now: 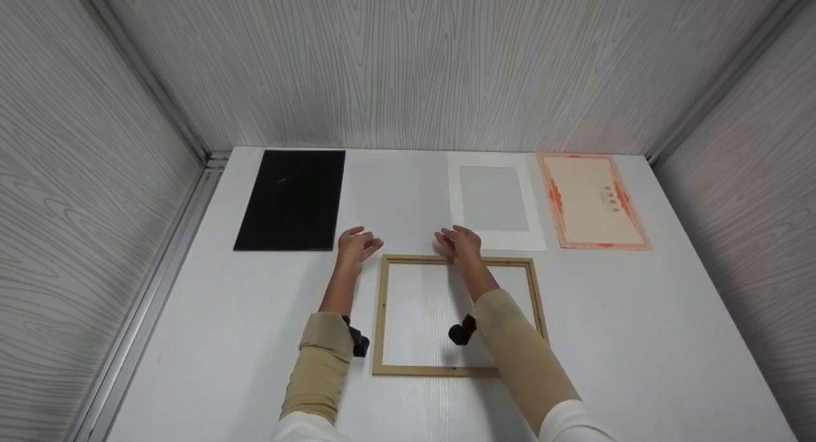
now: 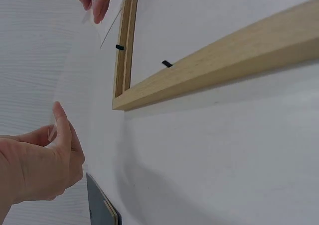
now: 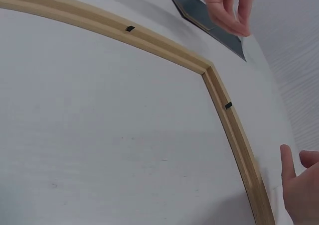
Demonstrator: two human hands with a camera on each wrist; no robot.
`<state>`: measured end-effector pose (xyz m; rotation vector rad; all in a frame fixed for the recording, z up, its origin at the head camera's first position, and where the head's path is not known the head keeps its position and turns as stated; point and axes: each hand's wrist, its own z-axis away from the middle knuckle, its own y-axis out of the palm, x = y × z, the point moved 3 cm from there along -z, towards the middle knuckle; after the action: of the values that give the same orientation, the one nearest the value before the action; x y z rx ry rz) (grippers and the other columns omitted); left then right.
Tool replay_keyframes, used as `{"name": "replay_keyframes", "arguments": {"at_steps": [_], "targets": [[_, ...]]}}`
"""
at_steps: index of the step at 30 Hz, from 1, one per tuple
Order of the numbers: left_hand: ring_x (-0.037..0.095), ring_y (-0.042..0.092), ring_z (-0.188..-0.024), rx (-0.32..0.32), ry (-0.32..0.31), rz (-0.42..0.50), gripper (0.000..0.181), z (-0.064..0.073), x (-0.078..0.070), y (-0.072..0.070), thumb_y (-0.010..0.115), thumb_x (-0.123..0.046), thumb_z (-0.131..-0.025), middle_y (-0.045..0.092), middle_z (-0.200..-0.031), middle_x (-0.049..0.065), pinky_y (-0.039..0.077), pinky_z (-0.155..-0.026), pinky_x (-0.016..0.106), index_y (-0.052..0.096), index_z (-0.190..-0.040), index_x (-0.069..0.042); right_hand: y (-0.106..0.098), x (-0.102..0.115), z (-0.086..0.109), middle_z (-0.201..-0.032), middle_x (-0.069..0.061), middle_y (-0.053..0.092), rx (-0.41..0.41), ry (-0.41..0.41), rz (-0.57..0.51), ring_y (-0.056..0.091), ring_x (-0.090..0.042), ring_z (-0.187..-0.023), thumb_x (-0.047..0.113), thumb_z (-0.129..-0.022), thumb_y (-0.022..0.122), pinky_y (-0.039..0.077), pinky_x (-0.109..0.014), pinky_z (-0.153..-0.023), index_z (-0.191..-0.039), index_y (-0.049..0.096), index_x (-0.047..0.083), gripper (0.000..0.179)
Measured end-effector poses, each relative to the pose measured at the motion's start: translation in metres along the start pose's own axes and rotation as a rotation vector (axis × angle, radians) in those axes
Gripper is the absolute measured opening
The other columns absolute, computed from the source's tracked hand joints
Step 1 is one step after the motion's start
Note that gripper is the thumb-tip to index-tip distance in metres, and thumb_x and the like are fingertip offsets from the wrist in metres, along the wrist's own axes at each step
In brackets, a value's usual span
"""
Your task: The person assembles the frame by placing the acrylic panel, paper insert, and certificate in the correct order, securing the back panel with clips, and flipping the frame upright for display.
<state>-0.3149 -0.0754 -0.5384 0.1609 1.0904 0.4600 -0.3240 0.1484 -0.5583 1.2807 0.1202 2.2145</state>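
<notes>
Both hands are at the near corners of a clear sheet (image 1: 400, 199), which shows as a faint grey rectangle in the head view. My left hand (image 1: 357, 244) pinches one corner between thumb and fingers; the transparent edge shows there in the left wrist view. Across from it, my right hand (image 1: 460, 243) pinches the other corner, its fingertips (image 2: 98, 16) on the clear plastic. Just nearer lies a light wooden frame (image 1: 380, 314) with small black tabs (image 3: 229, 105) along its inner ledge. The right forearm crosses over this frame.
A black backing board (image 1: 293, 199) lies left of the sheet. To the right are a white mat (image 1: 503, 240) with a rectangular window and an orange-bordered certificate (image 1: 583, 203). Grey wood-grain panels (image 1: 408, 66) enclose the white table (image 1: 210, 340) at the back and sides.
</notes>
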Motion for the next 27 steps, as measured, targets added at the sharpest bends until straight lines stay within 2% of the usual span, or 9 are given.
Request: {"name": "replay_keyframes", "arguments": {"at_steps": [2, 4, 5, 8, 11, 12, 18, 23, 27], "targets": [[0.027, 0.055, -0.091, 0.012, -0.026, 0.015, 0.048, 0.000, 0.008, -0.001, 0.045, 0.011, -0.088, 0.044, -0.109, 0.023, 0.044, -0.088, 0.033, 0.030, -0.134, 0.010, -0.002, 0.002, 0.003, -0.118, -0.023, 0.053, -0.002, -0.005, -0.019, 0.059, -0.028, -0.102, -0.005, -0.089, 0.054, 0.045, -0.029, -0.086, -0.135, 0.038, -0.004, 0.049], [0.027, 0.054, -0.091, 0.016, -0.041, 0.048, 0.047, -0.006, 0.019, -0.003, 0.047, 0.012, -0.087, 0.043, -0.112, 0.023, 0.046, -0.085, 0.032, 0.034, -0.132, 0.010, -0.004, 0.003, 0.005, -0.119, -0.023, 0.053, -0.008, -0.020, -0.024, 0.060, -0.028, -0.100, -0.005, -0.089, 0.054, 0.046, -0.029, -0.085, -0.135, 0.039, -0.003, 0.048], [0.026, 0.056, -0.087, 0.043, -0.023, 0.086, 0.045, -0.014, 0.028, -0.007, 0.051, 0.012, -0.085, 0.044, -0.107, 0.023, 0.049, -0.081, 0.031, 0.039, -0.128, 0.009, -0.005, 0.004, 0.006, -0.119, -0.023, 0.054, -0.009, -0.029, -0.023, 0.061, -0.028, -0.099, -0.005, -0.089, 0.053, 0.046, -0.029, -0.084, -0.134, 0.040, -0.002, 0.047], [0.026, 0.055, -0.088, 0.052, -0.043, 0.107, 0.043, -0.021, 0.039, -0.007, 0.053, 0.011, -0.084, 0.044, -0.109, 0.024, 0.050, -0.079, 0.030, 0.041, -0.125, 0.010, -0.010, 0.007, 0.010, -0.119, -0.023, 0.055, -0.014, -0.053, -0.017, 0.063, -0.026, -0.092, -0.006, -0.089, 0.053, 0.047, -0.029, -0.082, -0.134, 0.041, -0.002, 0.046], [0.029, 0.055, -0.097, 0.077, -0.054, 0.084, 0.041, -0.016, 0.040, -0.004, 0.051, 0.008, -0.087, 0.044, -0.117, 0.025, 0.048, -0.082, 0.031, 0.041, -0.127, 0.009, -0.014, 0.011, 0.013, -0.118, -0.024, 0.055, -0.014, -0.080, -0.014, 0.065, -0.025, -0.087, -0.006, -0.089, 0.053, 0.047, -0.029, -0.081, -0.133, 0.041, -0.003, 0.045], [0.031, 0.052, -0.103, 0.063, -0.076, 0.049, 0.042, -0.009, 0.036, 0.000, 0.047, 0.006, -0.090, 0.041, -0.124, 0.025, 0.046, -0.086, 0.032, 0.038, -0.131, 0.009, -0.016, 0.012, 0.015, -0.118, -0.025, 0.055, -0.011, -0.088, -0.011, 0.066, -0.024, -0.086, -0.007, -0.089, 0.053, 0.048, -0.028, -0.080, -0.133, 0.042, -0.003, 0.045], [0.037, 0.045, -0.117, 0.171, -0.083, 0.064, 0.045, 0.005, 0.026, 0.008, 0.046, -0.003, -0.095, 0.035, -0.133, 0.027, 0.043, -0.090, 0.034, 0.031, -0.135, 0.010, -0.027, 0.020, 0.025, -0.121, -0.027, 0.052, 0.036, -0.100, -0.018, 0.066, -0.025, -0.085, -0.007, -0.090, 0.051, 0.050, -0.025, -0.074, -0.134, 0.040, -0.003, 0.045], [0.038, 0.046, -0.116, 0.172, -0.085, 0.076, 0.046, 0.001, 0.025, 0.008, 0.046, -0.007, -0.095, 0.037, -0.133, 0.026, 0.046, -0.086, 0.036, 0.030, -0.137, 0.006, -0.039, 0.027, 0.033, -0.119, -0.028, 0.053, 0.061, -0.106, -0.030, 0.066, -0.026, -0.082, -0.009, -0.089, 0.051, 0.050, -0.026, -0.073, -0.133, 0.041, -0.005, 0.045], [0.038, 0.051, -0.111, 0.177, -0.047, 0.086, 0.044, -0.001, 0.026, 0.005, 0.043, -0.006, -0.097, 0.042, -0.131, 0.027, 0.048, -0.082, 0.036, 0.029, -0.138, 0.004, -0.049, 0.033, 0.036, -0.111, -0.026, 0.058, 0.081, -0.100, -0.027, 0.067, -0.024, -0.078, -0.011, -0.088, 0.052, 0.050, -0.027, -0.074, -0.132, 0.041, -0.006, 0.045]]}}
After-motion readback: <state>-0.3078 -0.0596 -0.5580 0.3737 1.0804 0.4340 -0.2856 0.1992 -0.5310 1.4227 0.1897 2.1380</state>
